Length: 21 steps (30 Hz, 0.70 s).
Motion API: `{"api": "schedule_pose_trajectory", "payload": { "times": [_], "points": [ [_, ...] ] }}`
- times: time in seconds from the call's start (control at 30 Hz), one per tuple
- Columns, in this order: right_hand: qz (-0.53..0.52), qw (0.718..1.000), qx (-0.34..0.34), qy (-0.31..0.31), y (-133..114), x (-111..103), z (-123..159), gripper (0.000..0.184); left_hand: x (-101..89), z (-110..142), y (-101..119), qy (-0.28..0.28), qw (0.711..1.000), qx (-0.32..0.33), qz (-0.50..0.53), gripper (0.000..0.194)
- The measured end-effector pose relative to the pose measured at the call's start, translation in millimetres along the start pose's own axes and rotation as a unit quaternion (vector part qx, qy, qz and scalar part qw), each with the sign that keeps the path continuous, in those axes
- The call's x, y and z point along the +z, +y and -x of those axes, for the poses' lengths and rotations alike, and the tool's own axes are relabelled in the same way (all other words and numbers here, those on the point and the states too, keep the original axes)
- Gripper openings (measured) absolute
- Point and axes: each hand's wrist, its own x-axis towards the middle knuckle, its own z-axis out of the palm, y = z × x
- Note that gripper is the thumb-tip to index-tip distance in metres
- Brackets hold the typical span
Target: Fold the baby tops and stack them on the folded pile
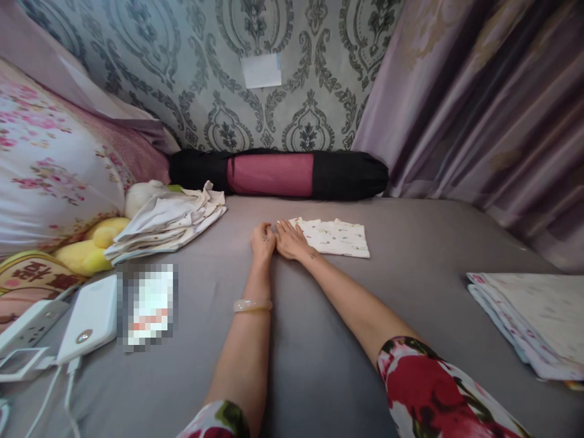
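A small white garment [340, 237] with a scattered fine print lies folded flat on the grey bed sheet [328, 316]. My right hand [291, 239] rests palm down over its left end, fingers stretched out. Right beside it, my left hand [263, 241] is closed with its fingers curled, close to the garment's left end. Whatever those fingers may hold is hidden.
A stack of white garments [168, 219] lies at left, near a yellow plush toy [91, 243]. A white power bank [91, 316] with cables and a power strip [31, 328] are closer. Folded cloths [538, 316] lie right. A black and pink roll [269, 174] lines the wall.
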Motion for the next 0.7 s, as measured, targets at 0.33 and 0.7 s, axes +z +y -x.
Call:
{"api": "schedule_pose_trajectory", "payload": {
  "times": [0.33,0.7],
  "points": [
    [0.049,0.997,0.022,0.048,37.5,-11.7,26.0,0.05,13.0,9.1,14.9,0.009,0.992,0.12,-0.031,0.032],
    [0.036,0.999,0.026,0.027,41.1,-6.4,25.7,0.05,23.5,18.5,21.3,-0.048,0.977,0.202,-0.058,0.031]
  ]
}}
